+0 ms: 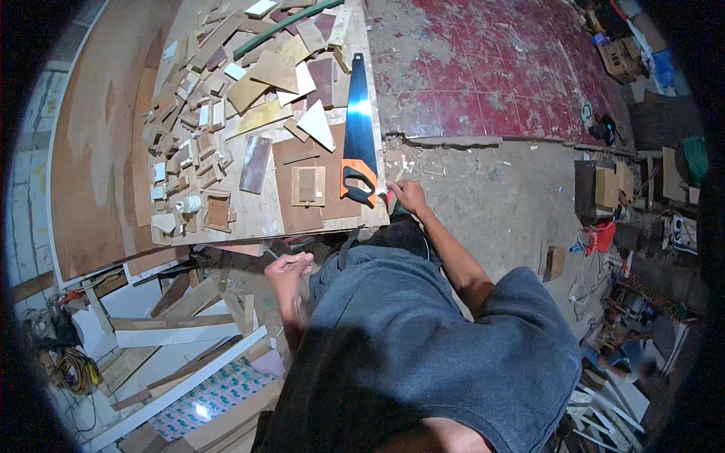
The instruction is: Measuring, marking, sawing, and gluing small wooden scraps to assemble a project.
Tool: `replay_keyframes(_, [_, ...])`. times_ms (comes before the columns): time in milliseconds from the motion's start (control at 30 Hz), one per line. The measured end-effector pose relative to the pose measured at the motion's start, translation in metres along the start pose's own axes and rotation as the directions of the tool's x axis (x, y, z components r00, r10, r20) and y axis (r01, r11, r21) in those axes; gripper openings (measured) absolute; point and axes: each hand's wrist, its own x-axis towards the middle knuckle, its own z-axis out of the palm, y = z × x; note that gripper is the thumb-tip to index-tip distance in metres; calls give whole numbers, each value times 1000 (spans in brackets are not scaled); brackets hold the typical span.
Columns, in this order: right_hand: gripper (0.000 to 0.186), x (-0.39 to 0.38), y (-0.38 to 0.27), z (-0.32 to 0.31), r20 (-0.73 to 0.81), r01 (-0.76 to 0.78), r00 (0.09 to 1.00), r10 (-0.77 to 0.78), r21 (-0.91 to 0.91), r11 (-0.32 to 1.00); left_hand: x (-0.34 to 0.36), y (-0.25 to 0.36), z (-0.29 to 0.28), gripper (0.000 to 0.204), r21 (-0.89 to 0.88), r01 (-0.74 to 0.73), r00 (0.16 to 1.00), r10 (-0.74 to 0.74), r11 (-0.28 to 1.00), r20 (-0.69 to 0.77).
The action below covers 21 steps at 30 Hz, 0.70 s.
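Note:
My right hand (pixel 408 196) is at the right edge of the worktable (pixel 264 215), fingers closed on a small red thing (pixel 390 198) whose kind I cannot make out. Just left of it lies a handsaw (pixel 360 128) with an orange and black handle, its blade pointing away from me. My left hand (pixel 290 269) hangs below the table's near edge with fingers curled together; whatever they may hold is hidden. On a brown board (pixel 300 219) near the saw rests a small square wooden piece (pixel 308 186) with a raised block on it.
Wood offcuts (pixel 268 72) and small blocks (pixel 204 151) crowd the table. Boards (pixel 174 332) and a coiled cord (pixel 75 371) lie below left. A red-tiled raised floor (pixel 483 68) is at far right. Another person (pixel 630 362) sits at lower right among white strips.

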Motion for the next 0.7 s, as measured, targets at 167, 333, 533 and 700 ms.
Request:
replay_keyframes(167, [58,-6,-48,16,58,170,982,-178,111,979,7,-1,-16,14,-4,-6,1000,6,1000,-5])
replay_keyframes(333, [52,-8,-101,26,109,240,960,-259,161,957,10,-14,-45,7,-86,71,997,-71,994,13])
replay_keyframes(533, [47,-12,-92,36,189,225,953,-237,81,971,18,-45,-93,13,-170,87,996,-88,982,-3])
replay_keyframes(700, [30,10,-108,72,297,119,939,-174,195,974,27,-62,-126,30,-303,143,982,-173,942,-74])
